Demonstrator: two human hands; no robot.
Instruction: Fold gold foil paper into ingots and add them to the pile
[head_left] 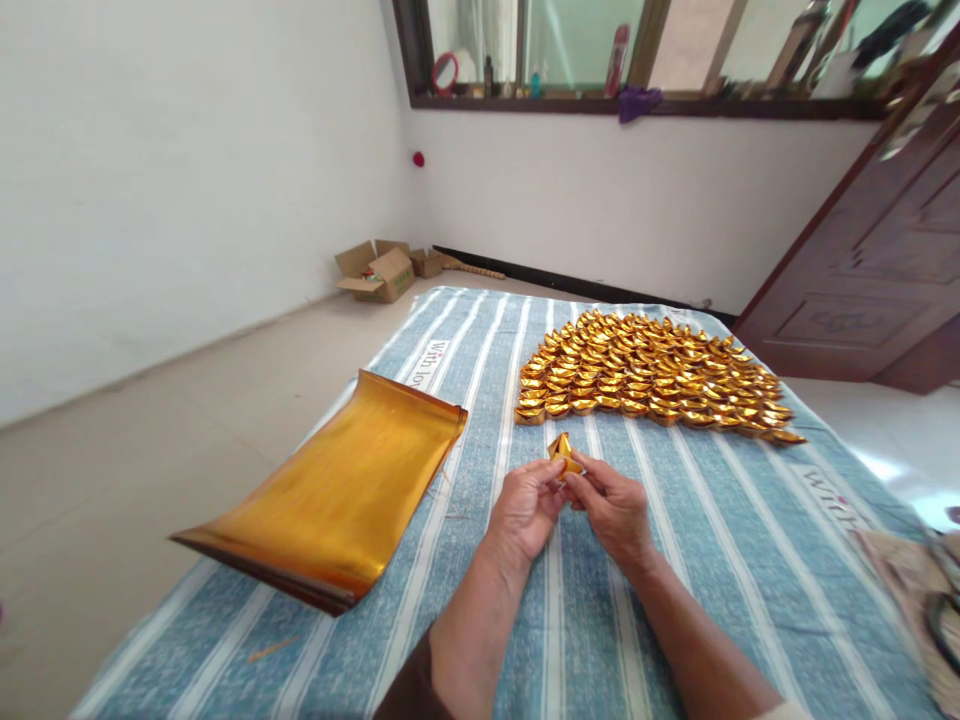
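Observation:
Between my two hands is a small folded gold paper ingot (562, 452), held just above the striped cloth (480, 600). My left hand (525, 505) pinches it from the left side, and my right hand (611, 505) grips its right lower edge with thumb and fingers. The fingertips hide part of its underside. Beyond my hands, many finished-looking gold paper ingots (645, 370) stand packed in rows. To the left lies a stack of gold foil paper sheets (330, 480), its ends curling up.
At the right edge are scissors (941, 610) on a brownish sheet (885, 580). An open cardboard box (379, 272) sits on the floor by the wall. A wooden door (862, 250) stands at the right. Bottles and a mirror (445, 72) line the window sill.

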